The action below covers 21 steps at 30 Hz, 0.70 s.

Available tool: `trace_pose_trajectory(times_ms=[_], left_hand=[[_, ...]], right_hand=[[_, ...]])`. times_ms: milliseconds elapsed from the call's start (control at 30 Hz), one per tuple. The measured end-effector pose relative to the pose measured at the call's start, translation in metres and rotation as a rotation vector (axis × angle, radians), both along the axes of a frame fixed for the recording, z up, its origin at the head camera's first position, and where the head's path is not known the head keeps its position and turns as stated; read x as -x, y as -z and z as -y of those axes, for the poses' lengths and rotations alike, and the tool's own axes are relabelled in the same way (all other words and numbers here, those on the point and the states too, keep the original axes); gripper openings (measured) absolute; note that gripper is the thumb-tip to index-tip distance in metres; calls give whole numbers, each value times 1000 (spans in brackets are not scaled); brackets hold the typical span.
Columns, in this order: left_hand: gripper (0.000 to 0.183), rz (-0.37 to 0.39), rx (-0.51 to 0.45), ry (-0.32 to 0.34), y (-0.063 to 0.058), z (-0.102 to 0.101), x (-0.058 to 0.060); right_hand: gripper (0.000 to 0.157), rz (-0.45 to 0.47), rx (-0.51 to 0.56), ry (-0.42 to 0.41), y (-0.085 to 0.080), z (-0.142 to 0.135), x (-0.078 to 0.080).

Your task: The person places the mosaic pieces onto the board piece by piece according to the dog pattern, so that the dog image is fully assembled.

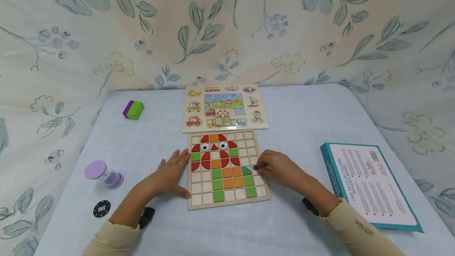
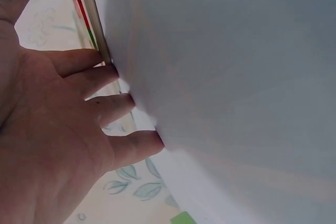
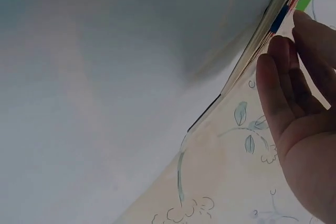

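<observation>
A wooden grid board point(image 1: 232, 204) lies in front of me, with red, orange and green tiles and two eye tiles forming a figure in its squares. My left hand point(image 1: 170, 175) rests at the board's left edge, fingers spread, with thumb and fingertips at the frame. In the left wrist view the fingers point(image 2: 137, 148) are straight and reach down to the cloth. My right hand point(image 1: 281, 169) is over the board's right side, its thumb and fingertips pinching a small dark blue tile point(image 1: 255, 167). That blue tile point(image 3: 280, 18) shows beside the fingertips in the right wrist view.
Behind the board lies a vehicle picture puzzle point(image 1: 193, 127) with a small pattern card point(image 1: 225, 117) on it. To the left are a green and purple block point(image 1: 135, 110), a lilac-topped stand point(image 1: 95, 170) and a black chip point(image 1: 102, 208). A teal-edged box point(image 1: 373, 185) lies right.
</observation>
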<state>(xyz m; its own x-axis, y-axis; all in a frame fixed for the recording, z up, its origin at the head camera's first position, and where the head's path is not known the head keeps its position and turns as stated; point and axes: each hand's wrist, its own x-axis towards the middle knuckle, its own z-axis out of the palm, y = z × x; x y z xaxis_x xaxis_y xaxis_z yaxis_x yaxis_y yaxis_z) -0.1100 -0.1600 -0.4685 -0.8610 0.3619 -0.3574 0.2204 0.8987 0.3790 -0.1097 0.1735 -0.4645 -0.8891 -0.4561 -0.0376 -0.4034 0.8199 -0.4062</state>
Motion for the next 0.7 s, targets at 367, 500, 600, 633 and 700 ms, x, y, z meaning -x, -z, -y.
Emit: trace_pose_trajectory(times_ms=[367,500,600,633,700], left_hand=[[120,-14,-2,3,0,0,-1],[121,-20,-3,-1,0,1,-2],[121,-21,-2,1,-1,1,-2],[121,-23,-3,4,0,1,-2],[120,-24,-4,5,0,1,-2]], right_hand=[[19,-2,-19,-76,1,2,2],[18,1,1,-112,1,1,2],[18,14,5,-115,1,1,2],[18,18,8,-112,1,1,2],[18,28,7,-104,1,1,2]])
